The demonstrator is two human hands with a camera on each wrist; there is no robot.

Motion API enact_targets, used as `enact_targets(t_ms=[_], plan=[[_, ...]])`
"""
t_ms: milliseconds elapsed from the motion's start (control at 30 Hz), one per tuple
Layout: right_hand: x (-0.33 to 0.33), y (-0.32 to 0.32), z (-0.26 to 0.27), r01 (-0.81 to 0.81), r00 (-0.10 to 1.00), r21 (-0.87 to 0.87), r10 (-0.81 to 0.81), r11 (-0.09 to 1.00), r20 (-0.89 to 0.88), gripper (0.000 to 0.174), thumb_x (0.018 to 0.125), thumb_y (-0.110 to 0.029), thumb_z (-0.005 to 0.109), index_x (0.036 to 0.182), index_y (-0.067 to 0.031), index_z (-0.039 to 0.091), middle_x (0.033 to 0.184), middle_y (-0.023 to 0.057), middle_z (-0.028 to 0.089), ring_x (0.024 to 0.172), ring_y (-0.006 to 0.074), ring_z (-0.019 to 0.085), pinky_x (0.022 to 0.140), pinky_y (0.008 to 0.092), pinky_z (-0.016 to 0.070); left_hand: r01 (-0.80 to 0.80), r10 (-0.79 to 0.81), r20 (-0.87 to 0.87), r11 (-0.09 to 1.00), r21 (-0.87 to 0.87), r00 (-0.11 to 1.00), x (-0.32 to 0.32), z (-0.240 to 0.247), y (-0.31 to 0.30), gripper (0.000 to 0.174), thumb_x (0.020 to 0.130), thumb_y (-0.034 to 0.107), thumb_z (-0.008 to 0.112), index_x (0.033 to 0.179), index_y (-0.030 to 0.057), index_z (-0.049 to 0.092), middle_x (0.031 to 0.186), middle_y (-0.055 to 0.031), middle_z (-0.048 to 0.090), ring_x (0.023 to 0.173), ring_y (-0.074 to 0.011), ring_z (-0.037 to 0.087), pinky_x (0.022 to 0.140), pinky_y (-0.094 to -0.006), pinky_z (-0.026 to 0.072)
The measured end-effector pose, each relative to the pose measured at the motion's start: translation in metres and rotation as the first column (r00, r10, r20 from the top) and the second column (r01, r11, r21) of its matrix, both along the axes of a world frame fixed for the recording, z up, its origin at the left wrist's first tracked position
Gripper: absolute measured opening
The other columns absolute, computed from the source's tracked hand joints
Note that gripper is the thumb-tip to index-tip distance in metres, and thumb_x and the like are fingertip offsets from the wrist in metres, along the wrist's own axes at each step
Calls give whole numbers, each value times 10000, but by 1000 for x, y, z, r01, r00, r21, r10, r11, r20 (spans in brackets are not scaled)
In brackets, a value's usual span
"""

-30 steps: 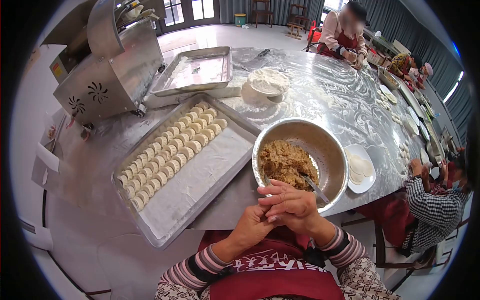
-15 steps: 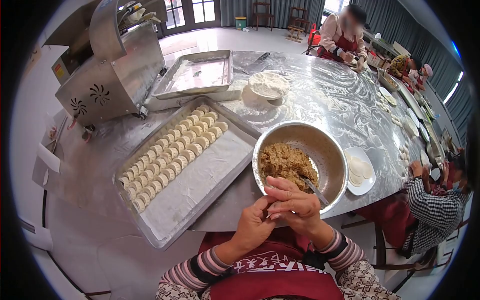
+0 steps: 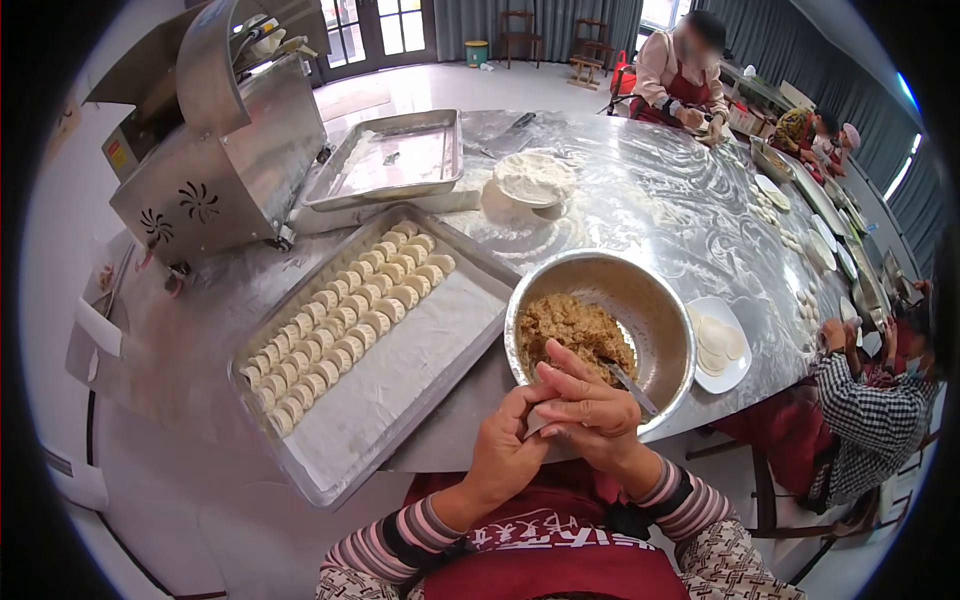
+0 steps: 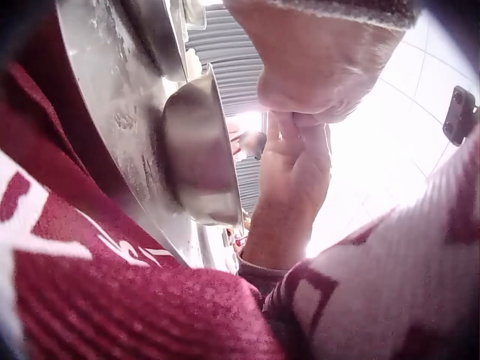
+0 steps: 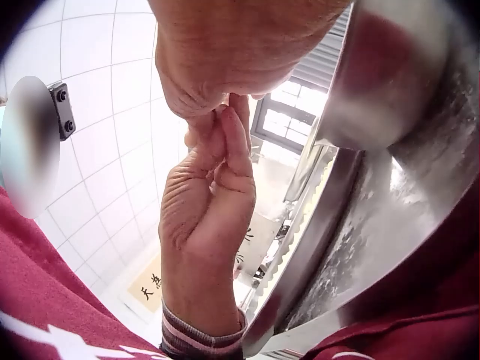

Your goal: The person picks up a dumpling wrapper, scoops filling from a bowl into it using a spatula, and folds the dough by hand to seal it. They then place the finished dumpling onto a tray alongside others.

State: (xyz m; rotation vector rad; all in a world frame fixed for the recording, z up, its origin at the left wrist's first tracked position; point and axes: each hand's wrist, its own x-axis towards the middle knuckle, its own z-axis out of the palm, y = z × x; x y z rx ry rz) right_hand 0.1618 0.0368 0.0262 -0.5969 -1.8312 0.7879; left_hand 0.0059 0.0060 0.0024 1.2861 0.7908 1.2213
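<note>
Close over the near rim of the steel bowl (image 3: 668,290), both hands meet around a pale dumpling (image 3: 537,421), mostly covered by fingers. My left hand (image 3: 508,452) pinches it from the left, thumb and bent fingers at its edge. From the right, my right hand (image 3: 596,412) closes on it too, its upper fingers extended across the top. Brown minced filling (image 3: 572,328) fills the bowl's left side, with a metal spoon handle (image 3: 634,388) leaning out of it. In the right wrist view the left hand (image 5: 214,199) reaches up to meet the right fingers.
Left of the bowl lies a metal tray (image 3: 375,405) with rows of dumplings (image 3: 345,325). A white plate of wrappers (image 3: 720,345) stands to the right. Farther back are a flour bowl (image 3: 535,178), another tray (image 3: 390,150) and a steel machine (image 3: 215,150). Other people sit around the table.
The right hand's upper fingers have lifted and spread, and the left hand has shifted slightly, so more of the pale dumpling shows between them. The view has tipped slightly upward.
</note>
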Motion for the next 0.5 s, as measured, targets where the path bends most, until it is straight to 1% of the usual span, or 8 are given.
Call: enact_targets(t_ms=[67,133,267,333,367,433,467,500], plan=[[1,1,-1,-5,1000,30,5,1000,-2,315,702,-22,766,1012,-60,727,1272,143,601,1321,359,429,1067,433,375,-1,1,12,1000,-2,1000,1,2,0,385,887,-48,575,1257,1,484,1167,-65,567,1085,-108,541,913,-240,450],[2,3,-4,9,999,99,-12,995,35,263,715,-19,756,975,-44,731,1267,155,601,1307,359,448,1055,428,392,32,-29,53,998,-61,998,2,2,0,372,891,-46,568,1251,-6,484,1137,-52,575,1048,-94,548,901,-231,451],[1,3,-9,7,1000,131,-10,991,17,296,723,-15,743,1017,-37,717,1269,162,598,1301,364,454,1044,429,403,13,-12,15,999,-41,1000,2,1,1,354,896,-38,570,1240,-9,489,1109,-44,578,1010,-79,551,879,-216,451],[-3,-2,0,80,997,25,-80,997,-2,364,723,-44,745,1083,-32,694,1279,161,592,1308,372,443,1060,438,379,13,-12,9,999,-45,1000,1,6,1,329,898,-18,583,1215,-2,498,1084,-42,578,996,-71,542,861,-209,448],[-4,-2,1,79,997,29,-79,996,-3,364,723,-44,745,1083,-32,694,1279,161,592,1308,372,443,1060,438,379,12,-11,8,999,-41,1000,2,10,1,329,898,-18,583,1215,-2,498,1084,-42,578,996,-71,542,861,-209,448],[-5,-4,2,153,987,20,-151,988,-62,408,731,-91,747,1127,-30,674,1282,163,590,1312,385,434,1078,447,347,-5,20,150,995,-101,989,7,16,-1,300,902,13,598,1187,9,505,1070,-37,574,997,-73,533,857,-215,442],[-4,-4,0,156,986,22,-154,988,-64,408,731,-91,747,1127,-30,674,1282,163,590,1312,385,434,1078,447,347,-2,17,148,995,-99,989,7,15,0,300,902,13,598,1187,9,505,1070,-37,574,997,-73,533,857,-215,442],[0,-3,-3,166,986,89,-168,982,4,399,741,-122,744,1122,-28,676,1291,167,582,1320,388,421,1084,448,336,-8,14,101,998,-68,995,7,12,0,294,904,21,600,1183,12,505,1076,-40,573,1006,-80,532,865,-223,442]])
